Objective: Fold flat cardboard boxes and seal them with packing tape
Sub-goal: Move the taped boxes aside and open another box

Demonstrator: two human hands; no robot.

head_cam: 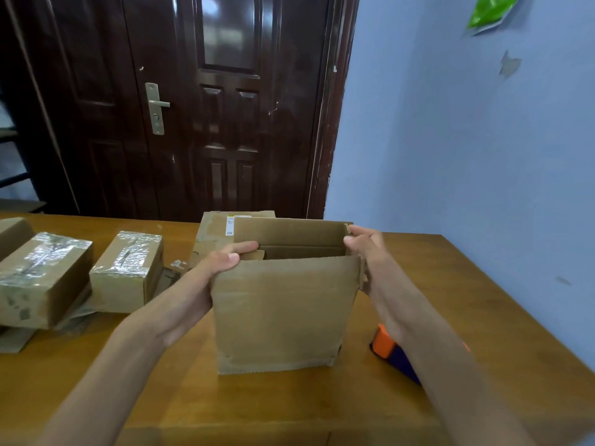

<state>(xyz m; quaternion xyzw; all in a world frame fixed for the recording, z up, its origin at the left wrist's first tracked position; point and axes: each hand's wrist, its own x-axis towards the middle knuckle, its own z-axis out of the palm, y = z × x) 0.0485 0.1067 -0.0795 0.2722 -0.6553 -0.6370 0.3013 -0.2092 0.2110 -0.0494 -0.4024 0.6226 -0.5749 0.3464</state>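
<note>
Cardboard box (283, 310) standing upright on the wooden table (450, 284), opened out into a tube with the top mouth gaping and the flaps up. Plain brown, scuffed, soft at the corners; near face broad and unmarked, a strip of old tape residue along the bottom edge. Whether the bottom is already taped cannot be told from here. Well to the left of the box, two sealed boxes (125, 272) wrapped in shiny clear tape, so part of the batch looks finished; this one seems midway, shaped but with the top not yet folded or taped. Just behind the box, flat cardboard (212, 230) with a white label, probably waiting its turn. Left hand (206, 275) gripping the box's upper left corner, thumb on the near face, fingers curled over the edge into the opening. Right hand (367, 246) pinching the upper right corner likewise. Just right of the box, low by the forearm, an orange and blue tape dispenser (389, 349), lying unheld.
</note>
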